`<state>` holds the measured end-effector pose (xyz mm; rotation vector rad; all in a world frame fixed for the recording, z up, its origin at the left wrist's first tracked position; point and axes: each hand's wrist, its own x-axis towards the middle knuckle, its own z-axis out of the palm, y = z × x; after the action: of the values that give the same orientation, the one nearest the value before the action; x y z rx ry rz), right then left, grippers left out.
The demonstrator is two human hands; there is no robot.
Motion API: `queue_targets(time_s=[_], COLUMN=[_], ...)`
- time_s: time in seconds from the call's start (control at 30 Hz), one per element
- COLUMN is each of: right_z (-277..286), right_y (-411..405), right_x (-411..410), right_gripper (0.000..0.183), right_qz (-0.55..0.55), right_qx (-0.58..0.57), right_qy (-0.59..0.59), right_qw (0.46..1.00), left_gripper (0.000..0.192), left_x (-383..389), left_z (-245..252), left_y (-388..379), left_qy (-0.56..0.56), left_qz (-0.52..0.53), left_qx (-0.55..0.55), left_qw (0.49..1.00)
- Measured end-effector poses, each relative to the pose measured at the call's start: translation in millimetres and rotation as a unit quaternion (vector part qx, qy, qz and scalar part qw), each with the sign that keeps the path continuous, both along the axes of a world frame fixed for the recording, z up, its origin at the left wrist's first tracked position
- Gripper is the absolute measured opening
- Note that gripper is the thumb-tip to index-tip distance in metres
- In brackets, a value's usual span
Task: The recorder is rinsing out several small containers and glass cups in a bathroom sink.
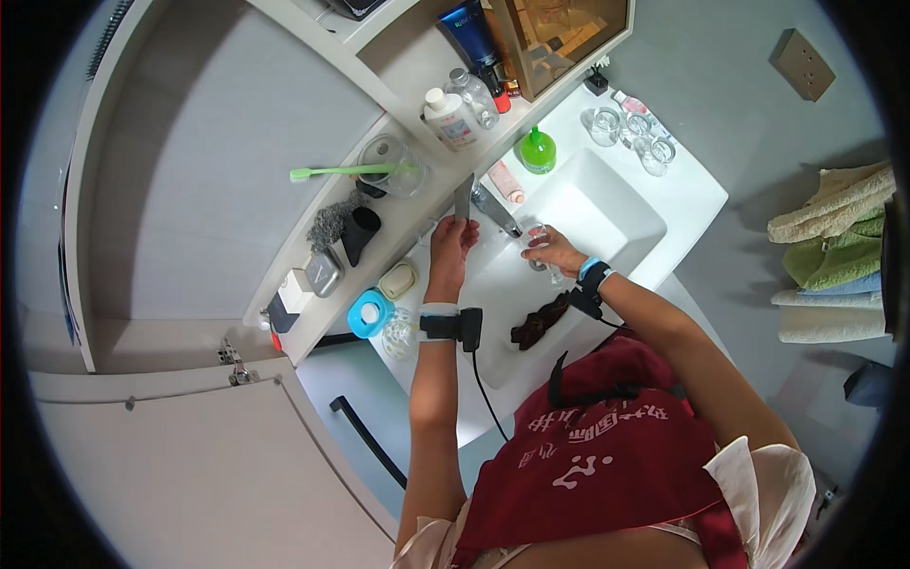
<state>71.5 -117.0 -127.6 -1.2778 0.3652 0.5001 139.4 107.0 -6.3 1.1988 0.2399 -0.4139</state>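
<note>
My left hand is at the metal lever of the basin tap, its fingers closed around the lever's near end. Beside the lever, the tap's chrome spout points over the white sink. In my right hand is a small clear glass, held over the sink just off the spout's tip. Clear shapes below that hand are too faint to tell as water or glass. A dark brown crumpled cloth-like item lies in the near part of the sink.
Several clear glasses stand on the far right counter. A green pump bottle and a pink tube lie behind the tap. Left are a soap dish and a blue-topped container. An open cabinet shelf overhangs the counter.
</note>
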Motion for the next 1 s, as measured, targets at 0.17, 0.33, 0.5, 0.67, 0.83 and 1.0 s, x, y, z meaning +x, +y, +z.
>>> queue_targets(time_s=[0.17,0.33,0.5,0.67,0.83,1.0], right_z=[-7.1,-4.8,3.2,12.2,10.4,19.2], right_y=[12.5,8.0,9.0,2.5,2.5,6.1], right_x=[9.3,10.4,8.7,4.5,5.8,3.1], right_gripper=[0.068,0.073,0.075,0.081,0.077,0.076], right_qz=[-0.015,-0.006,0.037,0.073,0.067,0.049], right_qx=[0.023,0.009,0.006,-0.011,0.002,0.012], right_qy=[-0.111,-0.153,-0.166,-0.158,-0.168,-0.157], right_qw=[0.993,0.988,0.985,0.985,0.984,0.986], left_gripper=[0.010,0.009,0.011,0.012,0.013,0.011], left_x=[6.3,7.4,7.5,-1.4,-13.6,-18.0], left_z=[-6.4,-1.2,-9.2,-23.2,-27.7,-28.7], left_y=[-1.1,-8.5,-0.2,-3.1,-21.0,-28.5], left_qy=[-0.057,-0.049,-0.050,-0.049,-0.073,-0.134], left_qz=[0.012,0.006,-0.001,0.015,0.056,0.087], left_qx=[0.003,0.013,0.016,-0.016,-0.010,0.027], left_qw=[0.998,0.999,0.999,0.999,0.996,0.987])
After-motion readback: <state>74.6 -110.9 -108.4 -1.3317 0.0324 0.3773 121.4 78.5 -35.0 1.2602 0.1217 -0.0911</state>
